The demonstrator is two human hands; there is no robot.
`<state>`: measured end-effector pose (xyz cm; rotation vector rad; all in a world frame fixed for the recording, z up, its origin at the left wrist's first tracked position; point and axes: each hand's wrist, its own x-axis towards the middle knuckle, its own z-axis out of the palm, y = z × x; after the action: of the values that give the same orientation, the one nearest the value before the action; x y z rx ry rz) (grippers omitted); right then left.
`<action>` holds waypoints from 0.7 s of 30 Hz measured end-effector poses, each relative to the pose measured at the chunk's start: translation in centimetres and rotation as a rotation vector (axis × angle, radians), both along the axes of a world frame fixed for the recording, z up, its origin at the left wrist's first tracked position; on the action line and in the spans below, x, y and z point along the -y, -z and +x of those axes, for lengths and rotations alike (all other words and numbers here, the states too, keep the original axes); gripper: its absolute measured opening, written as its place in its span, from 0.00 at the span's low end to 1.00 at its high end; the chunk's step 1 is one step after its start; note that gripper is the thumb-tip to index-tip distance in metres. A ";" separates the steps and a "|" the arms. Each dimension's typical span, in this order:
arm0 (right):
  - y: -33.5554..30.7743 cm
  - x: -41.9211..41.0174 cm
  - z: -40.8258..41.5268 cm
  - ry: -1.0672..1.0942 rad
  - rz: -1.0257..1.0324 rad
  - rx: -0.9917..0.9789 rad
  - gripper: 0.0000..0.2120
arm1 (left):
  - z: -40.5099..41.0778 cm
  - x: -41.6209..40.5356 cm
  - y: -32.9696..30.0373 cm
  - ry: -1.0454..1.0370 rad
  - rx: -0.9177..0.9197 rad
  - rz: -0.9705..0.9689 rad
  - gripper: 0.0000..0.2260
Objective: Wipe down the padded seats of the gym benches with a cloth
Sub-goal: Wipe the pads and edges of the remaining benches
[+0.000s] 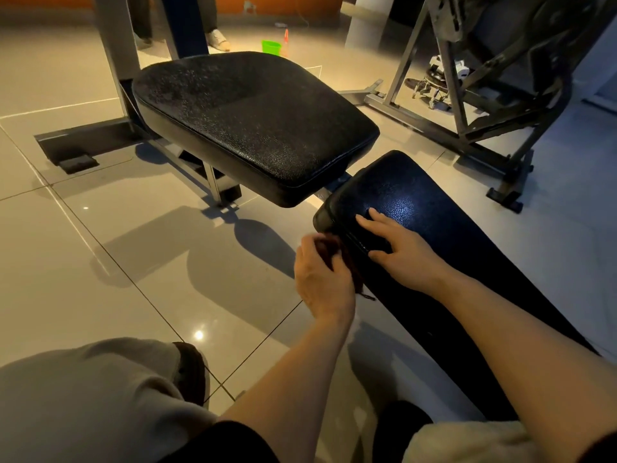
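Note:
A wide black padded seat [253,121] stands in the middle on a metal frame. Next to it, at the lower right, a long black padded bench back [434,208] slopes toward me. My left hand [322,279] grips a dark reddish-brown cloth [334,252] against the side edge of this long pad, near its upper end. My right hand [400,248] rests flat on top of the same pad, fingers spread and straight. Most of the cloth is hidden behind my left hand.
Glossy beige floor tiles [100,262] lie all round. A grey metal machine frame [467,105] stands at the right rear. A green cup [271,47] sits on the floor behind the seat, near a person's foot [218,40]. My knees fill the lower edge.

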<state>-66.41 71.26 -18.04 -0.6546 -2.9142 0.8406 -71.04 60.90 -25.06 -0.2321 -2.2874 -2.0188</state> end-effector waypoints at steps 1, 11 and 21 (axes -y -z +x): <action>0.1 0.1 0.1 0.004 -0.004 0.000 0.32 | -0.5 -0.3 -0.3 -0.027 -0.004 0.003 0.11; 0.0 -0.1 0.3 -0.007 0.002 0.028 0.33 | 1.4 0.5 1.2 0.096 0.126 -0.094 0.10; 0.1 -0.2 0.2 -0.022 0.023 0.033 0.33 | 1.5 0.4 1.7 0.267 0.005 -0.112 0.06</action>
<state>-66.18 71.47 -18.09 -0.6420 -2.9615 0.8042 -69.54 60.54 -26.80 -0.5689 -2.4917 -2.0044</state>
